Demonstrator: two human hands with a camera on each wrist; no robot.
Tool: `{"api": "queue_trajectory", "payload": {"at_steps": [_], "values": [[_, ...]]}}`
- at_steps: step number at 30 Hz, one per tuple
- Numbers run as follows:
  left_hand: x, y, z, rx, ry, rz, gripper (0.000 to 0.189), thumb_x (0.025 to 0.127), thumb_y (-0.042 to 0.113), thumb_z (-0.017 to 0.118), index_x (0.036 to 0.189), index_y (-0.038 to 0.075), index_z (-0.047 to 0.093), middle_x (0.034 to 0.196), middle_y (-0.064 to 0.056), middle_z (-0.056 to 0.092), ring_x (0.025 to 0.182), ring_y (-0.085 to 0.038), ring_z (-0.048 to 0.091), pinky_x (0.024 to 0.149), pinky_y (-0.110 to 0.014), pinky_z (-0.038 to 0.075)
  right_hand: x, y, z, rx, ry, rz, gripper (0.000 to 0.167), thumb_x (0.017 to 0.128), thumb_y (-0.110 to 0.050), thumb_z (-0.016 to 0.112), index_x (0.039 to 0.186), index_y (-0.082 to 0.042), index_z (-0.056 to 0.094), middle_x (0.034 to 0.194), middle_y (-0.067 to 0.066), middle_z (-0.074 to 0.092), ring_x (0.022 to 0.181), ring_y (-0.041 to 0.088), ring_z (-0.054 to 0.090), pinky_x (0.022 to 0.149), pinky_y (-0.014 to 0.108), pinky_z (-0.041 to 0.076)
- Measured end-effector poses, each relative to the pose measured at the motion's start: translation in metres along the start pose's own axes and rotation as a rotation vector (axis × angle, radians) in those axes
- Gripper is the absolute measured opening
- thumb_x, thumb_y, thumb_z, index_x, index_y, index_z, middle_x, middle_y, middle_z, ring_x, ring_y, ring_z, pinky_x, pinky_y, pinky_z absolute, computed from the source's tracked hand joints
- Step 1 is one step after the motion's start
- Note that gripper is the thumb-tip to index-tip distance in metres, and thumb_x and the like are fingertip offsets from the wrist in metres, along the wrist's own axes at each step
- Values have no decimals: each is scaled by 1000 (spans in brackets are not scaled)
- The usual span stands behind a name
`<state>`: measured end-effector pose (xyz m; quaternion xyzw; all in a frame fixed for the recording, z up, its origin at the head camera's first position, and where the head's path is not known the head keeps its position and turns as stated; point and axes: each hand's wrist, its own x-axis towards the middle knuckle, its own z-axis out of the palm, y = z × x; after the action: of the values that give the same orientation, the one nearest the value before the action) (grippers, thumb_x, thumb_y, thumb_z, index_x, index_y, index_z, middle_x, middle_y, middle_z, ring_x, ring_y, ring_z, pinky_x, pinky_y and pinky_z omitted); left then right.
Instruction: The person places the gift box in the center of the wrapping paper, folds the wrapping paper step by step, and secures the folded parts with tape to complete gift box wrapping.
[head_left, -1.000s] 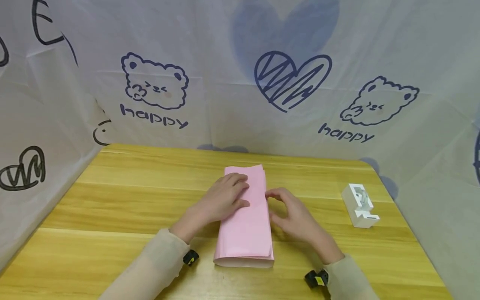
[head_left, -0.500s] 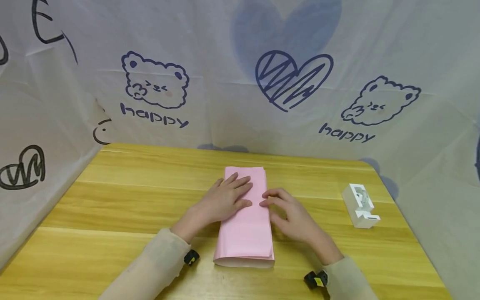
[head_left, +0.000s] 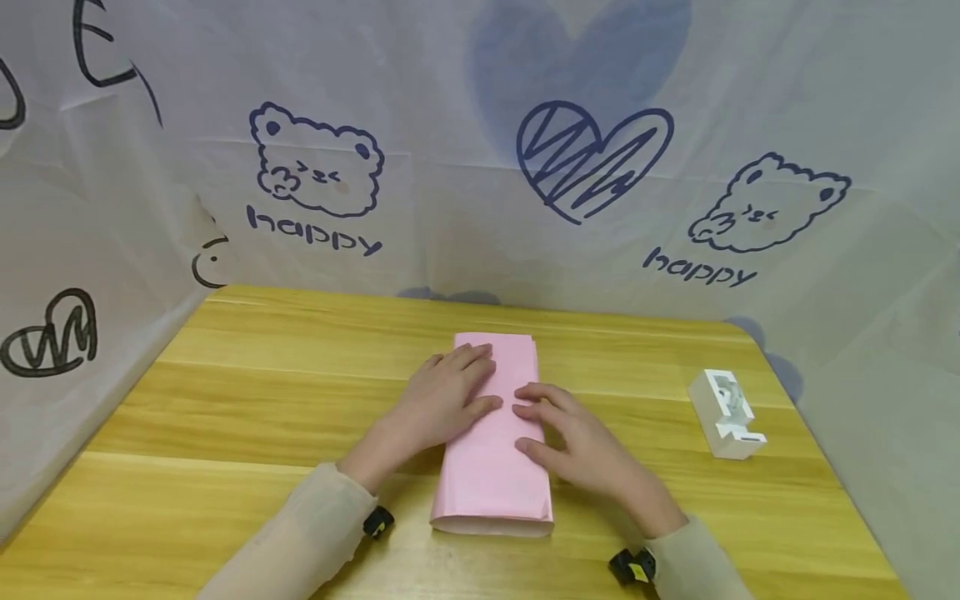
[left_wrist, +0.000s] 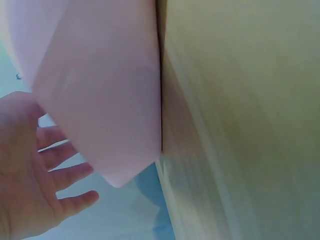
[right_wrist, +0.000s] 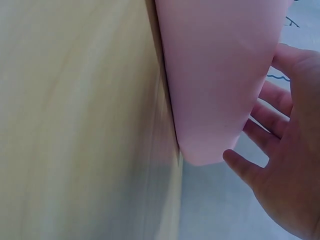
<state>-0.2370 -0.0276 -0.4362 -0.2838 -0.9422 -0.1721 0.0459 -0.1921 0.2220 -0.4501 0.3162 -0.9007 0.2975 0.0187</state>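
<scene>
Twice "happy" [head_left: 315, 232] (behind pink paper [head_left: 491, 479]).

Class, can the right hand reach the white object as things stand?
Probably yes: the right hand just touches the pink paper; only tabletop shows between that hand and the white object.

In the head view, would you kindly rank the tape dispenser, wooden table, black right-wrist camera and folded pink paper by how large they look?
Largest to smallest:
1. wooden table, running past the bottom edge
2. folded pink paper, partly covered
3. white tape dispenser
4. black right-wrist camera
</scene>
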Motion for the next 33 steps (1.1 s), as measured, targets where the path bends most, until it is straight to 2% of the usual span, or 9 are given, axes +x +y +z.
{"api": "queue_trajectory", "payload": {"at_steps": [5, 7, 9, 15, 21, 23, 29, 33], "values": [[-18, -6, -8, -31, 211, 29, 36, 102, 30, 67, 129, 7, 69, 140, -9, 63, 126, -30, 62, 105, -51, 52, -3, 2, 0, -1, 5, -12, 50, 99, -36, 71, 140, -7, 64, 157, 1, 47, 147, 27, 43, 121, 49, 35], [-29, -9, -10, -39, 245, 41, 29, 102, 28, 67, 122, 8, 70, 128, -7, 67, 116, -27, 66, 99, -46, 55, -4, 2, 0, -4, 9, -16, 50, 99, -35, 71, 140, -8, 64, 157, 2, 47, 147, 27, 43, 121, 49, 35], [-40, -12, -12, -40, 249, 53, 23, 102, 27, 67, 116, 9, 70, 117, -4, 68, 105, -22, 66, 89, -41, 57, -5, 2, 1, -3, 12, -21, 49, 99, -34, 71, 140, -8, 64, 156, 1, 47, 147, 27, 42, 121, 49, 36], [-67, -13, -15, -9, 175, 95, 15, 100, 29, 70, 99, 14, 69, 93, 4, 65, 78, -10, 59, 68, -29, 53, -4, 1, 1, 1, 14, -33, 48, 99, -34, 71, 139, -8, 64, 157, 1, 46, 148, 28, 42, 121, 49, 36], [-79, -12, -8, 26, 104, 155, 18, 100, 32, 68, 88, 18, 66, 80, 11, 55, 66, -4, 48, 57, -21, 44, -2, 0, 1, 7, 10, -23, 47, 100, -34, 71, 139, -9, 64, 156, 0, 46, 147, 27, 42, 121, 50, 36], [-80, -11, -6, 8, 79, 143, 21, 100, 33, 67, 84, 21, 63, 77, 12, 52, 64, -3, 46, 55, -21, 43, -2, -1, 1, 8, 10, -23, 47, 100, -34, 71, 139, -9, 64, 156, 0, 46, 148, 28, 42, 121, 50, 36], [-81, -7, -5, -137, 19, 52, 34, 102, 32, 65, 71, 26, 53, 65, 15, 47, 55, 0, 43, 47, -21, 38, -2, 1, 2, 2, 8, -26, 47, 100, -34, 70, 139, -8, 64, 156, 1, 47, 148, 27, 42, 121, 49, 35], [-82, -4, -6, -155, 12, 56, 37, 102, 28, 65, 68, 25, 51, 62, 14, 45, 53, 1, 40, 45, -21, 36, -2, 2, 3, 5, 10, -34, 47, 100, -34, 70, 139, -8, 64, 156, 1, 47, 147, 27, 42, 121, 49, 36]]}}
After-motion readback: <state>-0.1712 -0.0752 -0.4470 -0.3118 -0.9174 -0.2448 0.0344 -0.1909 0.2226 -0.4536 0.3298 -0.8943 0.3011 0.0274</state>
